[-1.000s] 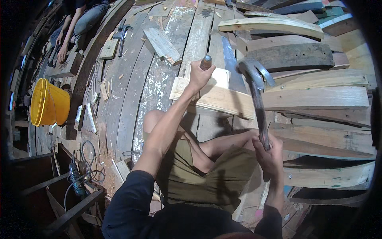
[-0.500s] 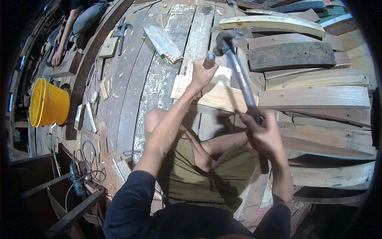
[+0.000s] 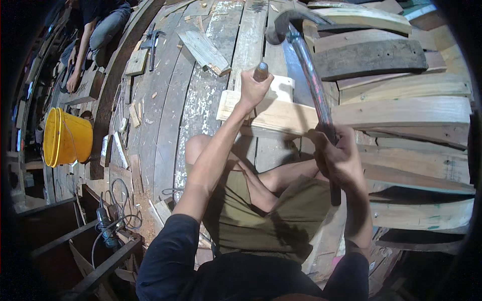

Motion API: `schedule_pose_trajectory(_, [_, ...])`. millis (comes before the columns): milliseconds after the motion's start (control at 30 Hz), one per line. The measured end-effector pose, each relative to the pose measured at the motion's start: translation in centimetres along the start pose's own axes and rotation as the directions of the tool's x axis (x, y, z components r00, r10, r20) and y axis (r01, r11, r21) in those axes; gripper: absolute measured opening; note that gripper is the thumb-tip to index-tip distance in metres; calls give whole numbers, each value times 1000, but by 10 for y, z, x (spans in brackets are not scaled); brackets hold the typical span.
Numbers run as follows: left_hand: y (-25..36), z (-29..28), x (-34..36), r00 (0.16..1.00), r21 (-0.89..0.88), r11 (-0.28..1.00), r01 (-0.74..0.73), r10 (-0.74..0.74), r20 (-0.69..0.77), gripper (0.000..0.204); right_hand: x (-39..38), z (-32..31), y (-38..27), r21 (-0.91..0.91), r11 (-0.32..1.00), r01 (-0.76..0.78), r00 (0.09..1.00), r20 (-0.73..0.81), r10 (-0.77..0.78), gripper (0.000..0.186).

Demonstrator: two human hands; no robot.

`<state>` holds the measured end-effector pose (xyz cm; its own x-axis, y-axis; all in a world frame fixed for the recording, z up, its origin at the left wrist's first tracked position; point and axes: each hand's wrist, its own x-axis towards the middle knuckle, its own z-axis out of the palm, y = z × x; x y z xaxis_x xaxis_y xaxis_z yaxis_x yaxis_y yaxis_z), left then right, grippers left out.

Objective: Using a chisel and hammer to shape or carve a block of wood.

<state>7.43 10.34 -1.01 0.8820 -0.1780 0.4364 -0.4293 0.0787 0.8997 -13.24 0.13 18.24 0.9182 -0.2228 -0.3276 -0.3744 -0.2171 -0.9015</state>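
Though farther forward now, hammer in right fingers, left fingers round tool handle.

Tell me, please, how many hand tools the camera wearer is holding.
2: a claw hammer in the right hand, and a chisel-like tool in the left hand, its lower part hidden.

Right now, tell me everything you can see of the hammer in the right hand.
The hammer has a dark, metallic-looking head; one end curves down at the left, the other reaches right, its finer shape hard to make out. Its long, straight handle looks shiny and worn, with reddish patches, darkening toward the butt. The right hand grips the lower handle, leaving the butt sticking out below. It slants with its head toward the picture's upper left; nothing else visibly touches it.
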Motion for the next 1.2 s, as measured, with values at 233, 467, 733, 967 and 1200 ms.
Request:
schedule_pose_trajectory(233, [-11, 0, -1, 989, -122, 984, 130, -137, -50, 23, 16, -6, 12, -119, 991, 63, 994, 91, -52, 17])
schedule_pose_trajectory(467, [-17, 6, 4, 997, -86, 994, 74, -75, -19, 27, 15, -12, 12, -77, 989, 127, 990, 78, -121, 20])
schedule_pose_trajectory(733, [-6, 3, 9, 985, -148, 980, 131, -145, -92, 32, 8, -14, -1, -119, 977, 174, 980, 113, -161, 24])
schedule_pose_trajectory(967, [-18, 9, 11, 994, -137, 988, 69, -80, -77, 26, 21, -10, 6, -238, 959, 152, 987, 87, -135, 28])
schedule_pose_trajectory(1200, [-7, 6, 10, 983, -192, 971, 141, -160, -86, 31, 18, -15, 2, -80, 992, 96, 992, 92, -89, 30])
